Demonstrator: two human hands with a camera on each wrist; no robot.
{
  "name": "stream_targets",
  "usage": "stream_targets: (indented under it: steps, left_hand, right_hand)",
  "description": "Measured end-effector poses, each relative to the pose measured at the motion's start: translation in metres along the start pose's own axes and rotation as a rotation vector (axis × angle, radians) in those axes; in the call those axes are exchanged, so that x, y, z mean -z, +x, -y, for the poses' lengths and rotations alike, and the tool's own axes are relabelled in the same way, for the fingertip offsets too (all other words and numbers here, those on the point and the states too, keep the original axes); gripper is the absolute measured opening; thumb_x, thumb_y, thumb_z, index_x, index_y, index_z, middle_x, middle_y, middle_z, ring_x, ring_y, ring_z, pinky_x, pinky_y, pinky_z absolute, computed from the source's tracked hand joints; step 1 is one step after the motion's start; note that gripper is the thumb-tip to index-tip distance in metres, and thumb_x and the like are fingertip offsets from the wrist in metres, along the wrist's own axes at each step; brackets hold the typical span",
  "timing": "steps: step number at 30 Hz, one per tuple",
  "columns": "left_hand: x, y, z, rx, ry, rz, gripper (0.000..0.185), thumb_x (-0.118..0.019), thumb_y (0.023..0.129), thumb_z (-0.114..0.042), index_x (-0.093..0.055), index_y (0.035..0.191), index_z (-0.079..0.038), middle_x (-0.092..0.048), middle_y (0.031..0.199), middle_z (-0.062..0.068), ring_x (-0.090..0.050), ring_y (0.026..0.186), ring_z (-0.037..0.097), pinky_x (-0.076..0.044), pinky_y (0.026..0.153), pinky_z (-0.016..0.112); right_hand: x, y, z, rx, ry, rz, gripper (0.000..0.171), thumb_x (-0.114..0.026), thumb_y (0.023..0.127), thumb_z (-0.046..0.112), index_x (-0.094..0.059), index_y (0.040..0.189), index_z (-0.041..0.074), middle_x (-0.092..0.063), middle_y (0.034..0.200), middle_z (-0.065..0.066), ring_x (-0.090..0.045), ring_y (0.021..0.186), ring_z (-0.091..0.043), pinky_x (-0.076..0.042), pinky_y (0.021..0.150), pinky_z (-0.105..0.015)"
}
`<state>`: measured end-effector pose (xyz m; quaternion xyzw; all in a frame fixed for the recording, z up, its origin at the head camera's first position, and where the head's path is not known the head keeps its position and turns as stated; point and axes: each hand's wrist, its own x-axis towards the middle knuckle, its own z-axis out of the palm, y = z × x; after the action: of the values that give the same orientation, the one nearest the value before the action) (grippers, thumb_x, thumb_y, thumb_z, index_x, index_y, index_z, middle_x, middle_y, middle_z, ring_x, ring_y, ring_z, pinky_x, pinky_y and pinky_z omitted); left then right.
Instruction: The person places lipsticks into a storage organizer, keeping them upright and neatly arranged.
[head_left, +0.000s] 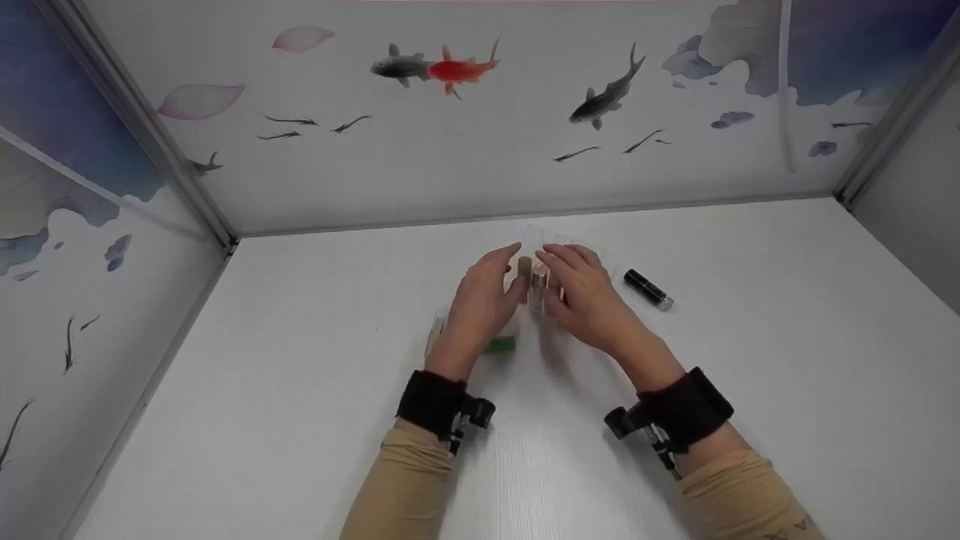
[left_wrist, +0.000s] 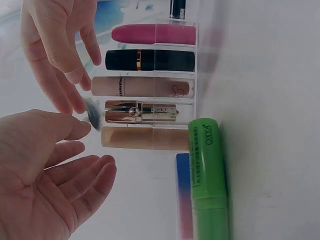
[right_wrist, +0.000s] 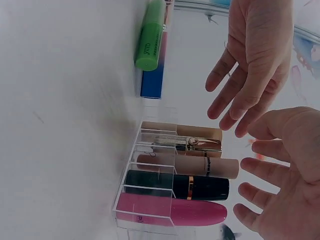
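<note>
White tabletop (head_left: 750, 390), smooth and matte, lay under both hands inside a booth papered with painted fish. Nearest the person, a glossy green tube (left_wrist: 207, 175) and a blue-pink stick (left_wrist: 183, 190) lay beside the left hand (head_left: 480, 304). Between the hands stood a clear acrylic organizer (right_wrist: 150, 175) holding five cylindrical lipsticks: tan, gold, beige, black, pink. Both hands, the right hand (head_left: 581, 296) included, hovered with fingers loose and apart, gripping nothing. Filling seemed under way; next would need a firm pinch. Farther right lay a black tube (head_left: 648, 289).
</note>
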<state>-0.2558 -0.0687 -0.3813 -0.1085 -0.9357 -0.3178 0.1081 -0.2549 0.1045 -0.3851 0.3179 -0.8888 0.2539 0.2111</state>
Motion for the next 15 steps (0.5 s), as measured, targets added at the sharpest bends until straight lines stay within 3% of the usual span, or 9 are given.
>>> stream_targets:
  steps: [8, 15]
  left_hand:
    - [0.018, -0.006, -0.005, -0.013, -0.016, 0.014, 0.037, -0.06, 0.101, -0.021, -0.059, 0.137, -0.016, -0.064, 0.135, 0.004, -0.064, 0.12, 0.019, -0.055, 0.099, 0.035]
    - [0.032, -0.012, -0.004, -0.014, 0.002, 0.064, 0.029, -0.062, 0.099, -0.017, -0.065, 0.128, -0.014, -0.071, 0.121, 0.005, -0.067, 0.111, 0.021, -0.056, 0.093, 0.035]
  right_hand:
    - [0.01, 0.002, 0.009, -0.067, 0.061, -0.028, 0.041, -0.057, 0.096, 0.001, -0.056, 0.137, -0.001, -0.058, 0.137, -0.021, -0.05, 0.129, -0.041, -0.043, 0.109, -0.055]
    - [0.015, 0.001, 0.014, -0.108, 0.095, 0.024, 0.04, -0.057, 0.098, 0.004, -0.056, 0.138, 0.005, -0.067, 0.121, -0.016, -0.06, 0.109, -0.031, -0.054, 0.088, -0.044]
